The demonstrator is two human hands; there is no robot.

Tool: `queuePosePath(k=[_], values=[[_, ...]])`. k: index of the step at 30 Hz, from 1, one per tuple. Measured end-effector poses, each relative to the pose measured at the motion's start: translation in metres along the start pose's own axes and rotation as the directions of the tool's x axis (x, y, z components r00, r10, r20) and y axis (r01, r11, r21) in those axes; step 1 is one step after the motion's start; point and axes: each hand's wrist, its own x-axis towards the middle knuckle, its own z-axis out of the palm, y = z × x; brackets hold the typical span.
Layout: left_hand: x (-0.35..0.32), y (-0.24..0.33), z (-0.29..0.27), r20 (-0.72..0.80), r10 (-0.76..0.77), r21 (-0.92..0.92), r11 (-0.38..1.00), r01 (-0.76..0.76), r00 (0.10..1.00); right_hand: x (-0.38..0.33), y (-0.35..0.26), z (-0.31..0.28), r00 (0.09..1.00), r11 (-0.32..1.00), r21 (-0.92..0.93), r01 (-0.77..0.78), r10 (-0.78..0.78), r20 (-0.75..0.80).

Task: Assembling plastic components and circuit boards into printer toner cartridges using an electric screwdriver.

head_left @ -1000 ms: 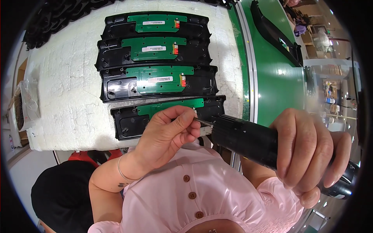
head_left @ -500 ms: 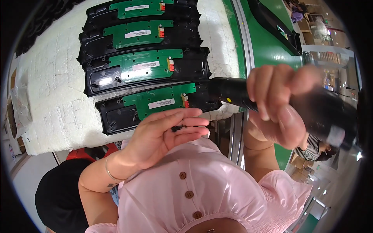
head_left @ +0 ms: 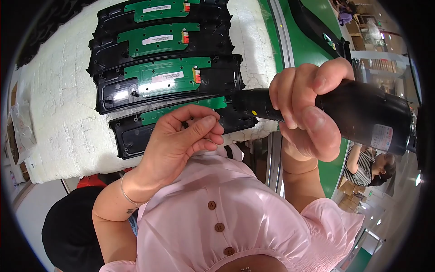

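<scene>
My right hand [head_left: 310,111] is wrapped around a black electric screwdriver [head_left: 367,113], its narrow end pointing left over the right part of the nearest black plastic panel [head_left: 136,136]. My left hand [head_left: 179,138] is curled, thumb against fingertips, around small black screws, mostly hidden in the fingers. It hovers over the near edge of that panel, covering part of its green circuit board [head_left: 156,117]. Beyond it, another black panel [head_left: 233,75] carries a green circuit board [head_left: 145,71] with a white label and a red-and-yellow connector [head_left: 196,75].
More panels with green boards [head_left: 158,37] are lined up farther back on a white foam block [head_left: 59,109]. To the right are a metal rail [head_left: 284,41] and a green table [head_left: 310,50] with a curved black part [head_left: 308,27]. A person in a striped top [head_left: 353,167] is at the far right.
My left hand has gone from an open palm with the screws showing to a pinch. My right hand and the screwdriver have shifted slightly left and look steadier.
</scene>
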Motion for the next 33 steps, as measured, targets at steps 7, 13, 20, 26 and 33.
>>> queuePosePath(k=[7, 13, 20, 26, 33], values=[[0.0, -0.001, -0.006, 0.082, 0.02, -0.046, 0.999, -0.016, 0.996, 0.006, 0.004, 0.002, 0.997, 1.0, 0.009, -0.016, 0.016, 0.07], [-0.003, 0.002, 0.003, -0.035, 0.008, -0.084, 0.996, -0.011, 0.999, 0.005, 0.003, 0.001, 0.997, 0.998, 0.023, -0.053, 0.051, 0.054], [-0.008, -0.004, 0.005, 0.067, -0.099, -0.264, 0.958, 0.113, 0.993, -0.005, -0.034, -0.009, 0.948, 0.907, 0.344, 0.241, -0.297, 0.118], [-0.008, -0.012, 0.001, 0.126, -0.087, -0.33, 0.936, 0.124, 0.988, 0.006, -0.061, -0.009, 0.895, 0.945, 0.322, -0.063, -0.09, 0.437], [-0.017, -0.015, 0.014, 0.138, -0.111, -0.362, 0.919, 0.154, 0.984, 0.009, -0.046, 0.011, 0.928, 0.991, 0.131, -0.016, -0.034, 0.372]])
